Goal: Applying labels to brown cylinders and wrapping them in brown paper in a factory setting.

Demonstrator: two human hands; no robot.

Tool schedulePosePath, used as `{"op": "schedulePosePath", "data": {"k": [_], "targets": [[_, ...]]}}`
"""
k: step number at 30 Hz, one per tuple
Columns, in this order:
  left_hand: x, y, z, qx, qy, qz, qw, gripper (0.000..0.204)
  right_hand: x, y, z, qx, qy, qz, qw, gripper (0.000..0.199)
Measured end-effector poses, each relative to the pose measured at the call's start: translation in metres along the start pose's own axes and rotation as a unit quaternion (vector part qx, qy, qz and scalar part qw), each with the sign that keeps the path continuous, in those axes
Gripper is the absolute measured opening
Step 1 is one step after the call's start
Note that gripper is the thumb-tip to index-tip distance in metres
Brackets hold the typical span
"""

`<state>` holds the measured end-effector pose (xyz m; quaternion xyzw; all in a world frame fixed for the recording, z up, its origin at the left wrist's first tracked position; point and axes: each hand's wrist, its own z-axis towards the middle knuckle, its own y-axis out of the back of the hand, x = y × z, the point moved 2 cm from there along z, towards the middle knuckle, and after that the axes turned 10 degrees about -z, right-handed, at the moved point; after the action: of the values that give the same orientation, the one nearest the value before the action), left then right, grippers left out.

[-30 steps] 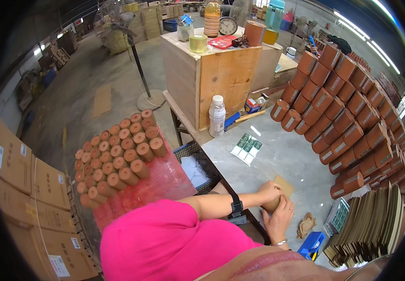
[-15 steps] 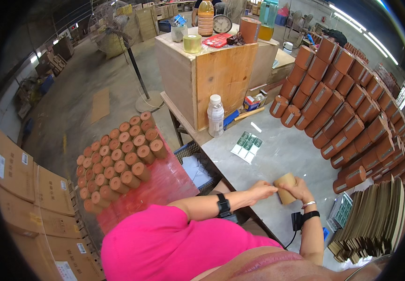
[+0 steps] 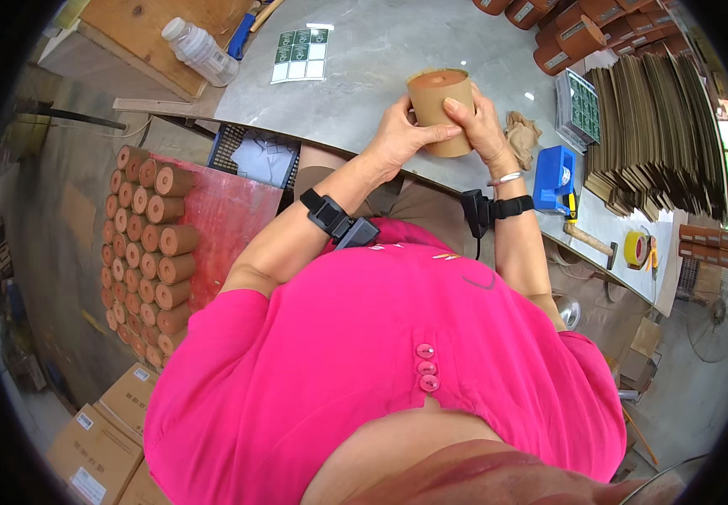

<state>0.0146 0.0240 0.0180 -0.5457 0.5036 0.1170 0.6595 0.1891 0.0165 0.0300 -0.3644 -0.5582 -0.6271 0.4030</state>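
Note:
My left hand [image 3: 402, 136] and my right hand [image 3: 483, 128] are closed around a reddish-brown cylinder wrapped in tan cardboard [image 3: 433, 105]. The cylinder stands roughly upright between them, its round end facing up and the cardboard edge rising slightly around it. My thumbs cross on the near side. A crumpled tan cloth or glove [image 3: 521, 139] lies beside my right hand. Beyond my left hand, a sheet of green and white labels [image 3: 300, 55] rests on the grey tabletop [image 3: 355, 59].
Cardboard sheets [image 3: 650, 126] stand at right, next to a label stack [image 3: 578, 109], a blue tape dispenser [image 3: 554, 178], a hammer [image 3: 591, 244] and a yellow tape roll [image 3: 636, 248]. Finished reddish cylinders [image 3: 570, 44] are piled behind. Wrapped cylinders [image 3: 170, 209] cover a red board [image 3: 233, 198] at left.
My view has swung downward and to the right. The held cylinder has turned more upright, showing its end, and my left hand has moved from its edge to wrap around its side.

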Motion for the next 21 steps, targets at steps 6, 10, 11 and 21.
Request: {"op": "schedulePosePath", "data": {"k": [6, 10, 11, 21], "targets": [[-0.013, -0.004, -0.002, 0.054, -0.068, 0.018, 0.996, 0.079, -0.008, 0.001, -0.005, -0.021, -0.014, -0.004, 1.000, 0.048], [-0.022, 0.001, -0.005, 0.060, -0.099, -0.008, 0.993, 0.086, -0.009, -0.010, -0.002, 0.002, -0.002, 0.062, 0.998, 0.060], [-0.024, 0.005, -0.005, 0.004, -0.106, 0.048, 0.993, 0.083, -0.012, -0.014, 0.004, 0.011, -0.005, 0.091, 0.996, 0.064], [-0.020, 0.011, -0.006, -0.019, -0.146, 0.082, 0.986, 0.087, -0.014, -0.028, 0.002, 0.040, 0.036, 0.087, 0.995, 0.058]]}}
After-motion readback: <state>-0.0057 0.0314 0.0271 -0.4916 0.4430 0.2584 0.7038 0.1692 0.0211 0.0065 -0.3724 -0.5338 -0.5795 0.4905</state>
